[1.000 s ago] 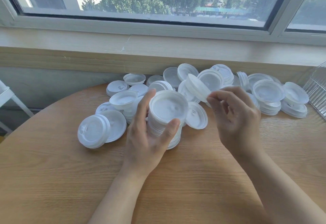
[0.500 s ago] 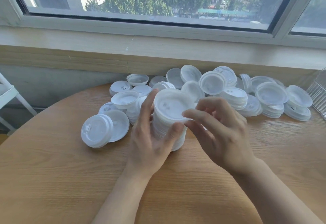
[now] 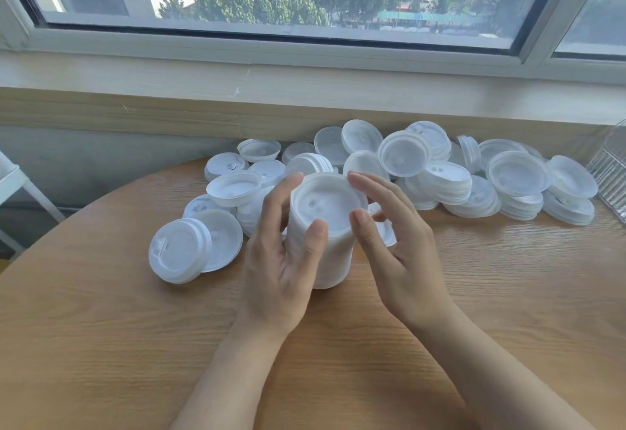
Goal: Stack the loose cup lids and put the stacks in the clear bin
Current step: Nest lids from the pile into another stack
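A tall stack of white cup lids [image 3: 325, 212] stands on the round wooden table [image 3: 101, 328], in front of me. My left hand [image 3: 274, 277] grips its left side, thumb on the near rim and fingers round the back. My right hand [image 3: 399, 260] holds the top of the stack from the right, its thumb on the near rim and its forefinger on the far rim. Several loose lids and short stacks [image 3: 440, 182] lie in a heap behind it. A corner of the clear bin [image 3: 609, 175] shows at the right edge.
Two lids [image 3: 179, 250] lie apart at the left of the heap. A wooden sill and wall [image 3: 203, 114] run right behind the lids, under a window. A white frame [image 3: 13, 185] stands off the table's left edge. Bare table lies near me.
My right hand brought a loose lid from the heap onto the stack's top and now holds the rim there. My left hand kept its grip on the stack.
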The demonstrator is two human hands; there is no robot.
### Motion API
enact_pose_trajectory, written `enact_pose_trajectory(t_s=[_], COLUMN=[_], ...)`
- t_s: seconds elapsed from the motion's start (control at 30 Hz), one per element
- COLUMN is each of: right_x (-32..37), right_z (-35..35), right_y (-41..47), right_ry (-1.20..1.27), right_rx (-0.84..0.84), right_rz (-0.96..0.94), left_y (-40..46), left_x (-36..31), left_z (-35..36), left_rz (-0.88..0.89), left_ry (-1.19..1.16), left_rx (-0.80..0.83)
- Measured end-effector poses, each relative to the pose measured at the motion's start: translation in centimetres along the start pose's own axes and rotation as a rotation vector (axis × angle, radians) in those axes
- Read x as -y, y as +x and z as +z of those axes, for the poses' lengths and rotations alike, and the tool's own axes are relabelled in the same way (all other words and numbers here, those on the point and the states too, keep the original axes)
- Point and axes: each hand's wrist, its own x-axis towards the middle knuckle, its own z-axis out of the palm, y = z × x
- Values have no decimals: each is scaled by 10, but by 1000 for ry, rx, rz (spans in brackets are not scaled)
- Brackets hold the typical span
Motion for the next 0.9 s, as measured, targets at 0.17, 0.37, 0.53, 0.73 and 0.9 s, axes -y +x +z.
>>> enact_pose_trajectory(t_s=[0.17, 0.37, 0.53, 0.73, 0.9], right_x=[1, 0, -26, -59, -60], right_z=[-2, -6, -25, -38, -37], right_y=[2, 4, 9, 10, 9], right_ry=[49, 92, -48, -533, -559], right_rx=[36, 109, 51, 205, 229], right_rz=[32, 14, 15, 42, 0], left_y=[0, -1, 0, -1, -3], left_x=[0, 1, 1, 3, 2], left_z=[0, 3, 4, 3, 6], left_rz=[31, 62, 61, 56, 37], left_ry=[-33, 50, 71, 78, 81], left_rx=[12, -15, -45, -37, -38])
